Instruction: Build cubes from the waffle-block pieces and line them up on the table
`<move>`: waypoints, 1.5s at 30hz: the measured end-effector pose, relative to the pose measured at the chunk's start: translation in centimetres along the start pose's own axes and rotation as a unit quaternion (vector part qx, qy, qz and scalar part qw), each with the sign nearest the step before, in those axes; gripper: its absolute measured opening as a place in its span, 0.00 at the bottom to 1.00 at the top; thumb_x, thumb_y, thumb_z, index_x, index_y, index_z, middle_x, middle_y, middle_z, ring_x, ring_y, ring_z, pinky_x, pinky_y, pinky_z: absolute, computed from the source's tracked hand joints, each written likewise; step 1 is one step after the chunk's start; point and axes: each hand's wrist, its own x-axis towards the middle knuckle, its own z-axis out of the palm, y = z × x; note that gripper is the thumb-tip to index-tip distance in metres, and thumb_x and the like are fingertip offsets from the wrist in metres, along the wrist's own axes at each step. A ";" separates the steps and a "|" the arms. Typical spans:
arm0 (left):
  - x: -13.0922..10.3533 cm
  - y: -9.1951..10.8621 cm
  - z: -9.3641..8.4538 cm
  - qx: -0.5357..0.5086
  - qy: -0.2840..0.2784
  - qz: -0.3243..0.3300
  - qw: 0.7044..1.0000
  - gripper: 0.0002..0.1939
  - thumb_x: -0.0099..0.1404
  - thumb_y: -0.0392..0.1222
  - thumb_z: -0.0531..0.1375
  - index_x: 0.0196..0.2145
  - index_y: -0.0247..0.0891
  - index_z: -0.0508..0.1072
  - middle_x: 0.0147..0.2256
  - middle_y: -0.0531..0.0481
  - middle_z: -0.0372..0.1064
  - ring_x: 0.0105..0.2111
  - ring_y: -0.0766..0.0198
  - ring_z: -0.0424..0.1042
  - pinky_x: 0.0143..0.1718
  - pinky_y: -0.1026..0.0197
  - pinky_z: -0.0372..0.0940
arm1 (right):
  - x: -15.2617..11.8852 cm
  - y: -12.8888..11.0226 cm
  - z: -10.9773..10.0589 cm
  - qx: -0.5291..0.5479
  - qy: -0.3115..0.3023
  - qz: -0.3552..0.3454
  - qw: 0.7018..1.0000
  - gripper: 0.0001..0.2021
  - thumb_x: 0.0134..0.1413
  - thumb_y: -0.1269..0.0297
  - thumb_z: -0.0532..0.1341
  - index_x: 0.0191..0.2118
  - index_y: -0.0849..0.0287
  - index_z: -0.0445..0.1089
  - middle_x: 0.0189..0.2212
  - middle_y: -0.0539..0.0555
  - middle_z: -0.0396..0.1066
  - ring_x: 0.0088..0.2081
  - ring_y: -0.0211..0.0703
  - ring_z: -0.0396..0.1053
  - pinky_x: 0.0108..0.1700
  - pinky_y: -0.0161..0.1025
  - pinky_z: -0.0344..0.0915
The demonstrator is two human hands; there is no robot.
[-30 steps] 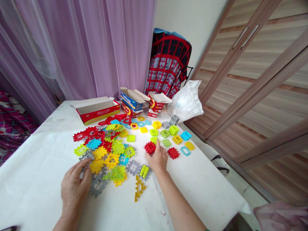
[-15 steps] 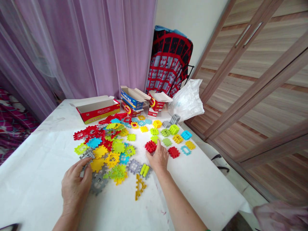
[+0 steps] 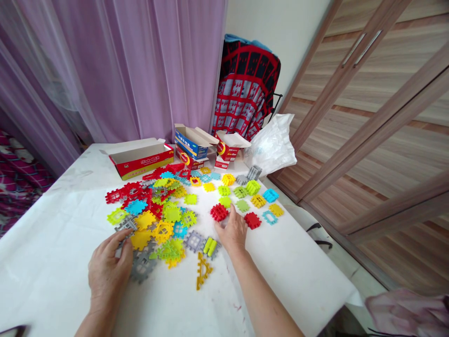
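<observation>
Reaching out over the white table [image 3: 168,309], we are holding both arms forward, with our left arm coming up from the bottom left and our right arm slanting in from the bottom right. Our left hand [image 3: 110,262] is lying low at the near left side of the messy heap [image 3: 163,231]. Its fingers are pointing at the heap and bending a little, and their tips are resting on a gray piece [image 3: 128,225]. Its thumb is sticking out below them, so we are leaving a small gap, and we are not lifting anything.

Our right hand [image 3: 233,229] is leaning over with its back facing up. Its pointing finger is stretching away from us and its thumb is spreading out to the left, making an open shape like a V. The bumpy red block [image 3: 219,212] is sitting just past the thumb, to the left of that finger. We are not gripping it, and we cannot tell if the thumb is touching it. A flat red piece [image 3: 252,220] is lying just to the right of this hand, and a green piece [image 3: 225,201] is lying past the pointing finger.

Nearer to us, a dark yellow triangle [image 3: 202,271] is lying between our arms. At the back, a long red box [image 3: 140,164] is standing open, and a white bag [image 3: 273,145] is slumping on the right.
</observation>
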 end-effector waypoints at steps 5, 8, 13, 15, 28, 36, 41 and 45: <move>0.0 0.1 0.0 0.001 -0.008 -0.002 1.000 0.18 0.63 0.49 0.51 0.42 0.42 0.76 0.43 0.44 0.76 0.36 0.54 0.74 0.43 0.51 0.67 | 0.1 0.2 0.2 0.009 -0.005 -0.004 1.000 0.35 0.49 0.60 0.63 0.62 0.67 0.58 0.48 0.65 0.72 0.50 0.56 0.66 0.50 0.45 0.56; -0.1 0.1 -0.1 0.000 -0.006 -0.007 1.000 0.16 0.63 0.49 0.51 0.42 0.44 0.75 0.43 0.46 0.76 0.33 0.56 0.73 0.42 0.52 0.67 | 0.1 0.2 0.2 0.011 -0.001 -0.002 1.000 0.35 0.48 0.60 0.64 0.62 0.66 0.58 0.47 0.65 0.72 0.49 0.56 0.66 0.50 0.46 0.56; 0.0 0.2 -0.2 0.000 -0.013 -0.012 1.000 0.18 0.63 0.50 0.51 0.42 0.42 0.76 0.44 0.44 0.76 0.29 0.58 0.71 0.42 0.51 0.67 | -0.2 0.4 0.3 0.030 0.024 0.002 0.999 0.35 0.46 0.60 0.64 0.60 0.67 0.58 0.46 0.64 0.72 0.49 0.56 0.66 0.50 0.46 0.57; 0.0 0.2 -0.2 -0.001 -0.016 -0.011 1.000 0.19 0.62 0.50 0.51 0.42 0.41 0.76 0.44 0.44 0.76 0.28 0.58 0.71 0.42 0.51 0.67 | -0.3 0.6 0.5 0.046 0.031 0.001 0.998 0.35 0.46 0.60 0.64 0.60 0.67 0.58 0.44 0.62 0.73 0.48 0.55 0.67 0.50 0.45 0.57; 0.1 0.7 -0.5 -0.001 -0.019 -0.027 0.999 0.18 0.62 0.50 0.51 0.42 0.41 0.76 0.45 0.44 0.76 0.26 0.59 0.69 0.41 0.50 0.67 | -0.2 0.7 0.8 0.052 0.035 -0.016 0.998 0.32 0.48 0.62 0.62 0.60 0.65 0.58 0.41 0.59 0.75 0.44 0.51 0.69 0.48 0.44 0.58; 0.1 0.5 -0.5 -0.007 -0.022 -0.029 0.999 0.17 0.62 0.49 0.52 0.42 0.43 0.76 0.45 0.45 0.76 0.24 0.61 0.68 0.41 0.51 0.67 | -0.2 0.6 0.8 0.048 0.032 -0.015 0.998 0.33 0.48 0.62 0.62 0.61 0.64 0.58 0.42 0.59 0.75 0.45 0.51 0.69 0.48 0.43 0.57; 0.1 0.2 -0.3 0.000 -0.023 -0.015 1.000 0.19 0.63 0.50 0.51 0.42 0.41 0.76 0.44 0.43 0.76 0.30 0.56 0.72 0.42 0.50 0.67 | -0.2 0.7 0.8 0.046 0.025 -0.017 0.998 0.33 0.49 0.62 0.62 0.61 0.65 0.57 0.43 0.59 0.75 0.45 0.51 0.69 0.48 0.43 0.57; 0.1 0.3 -0.3 0.003 -0.020 -0.008 1.000 0.18 0.63 0.49 0.51 0.42 0.41 0.76 0.44 0.42 0.76 0.35 0.53 0.74 0.43 0.50 0.68 | -0.1 0.8 0.8 0.043 0.021 -0.020 0.999 0.33 0.49 0.63 0.62 0.61 0.65 0.57 0.43 0.59 0.75 0.45 0.51 0.69 0.47 0.43 0.57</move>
